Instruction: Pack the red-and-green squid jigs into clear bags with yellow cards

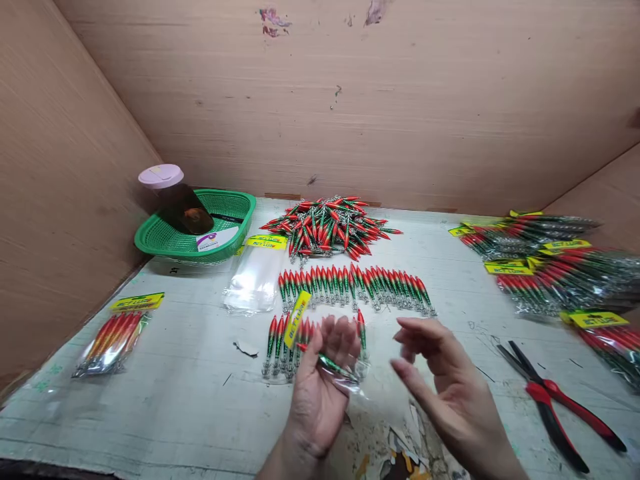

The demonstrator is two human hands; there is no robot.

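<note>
My left hand (317, 403) is turned palm up, with its thumb over a clear plastic bag (299, 320) that has a yellow header. A red and green fishing lure (333, 365) lies in or against the bag across the palm; glare hides which. To the right, my right hand (453, 387) is slightly blurred, thumb and fingers apart and holding nothing. Behind the left hand is a short row of lures (271, 343), partly covered by it. Farther back stand a longer row of lures (340, 283) and a loose heap of lures (330, 227).
Flat empty bags (255, 277) lie left of the rows. A green basket (143, 243) holds a lidded tumbler (183, 207). Filled lure packs (565, 273) pile up at right, near red-handled scissors (540, 390). Another pack (113, 337) lies at left. Wooden panels (320, 100) enclose the table.
</note>
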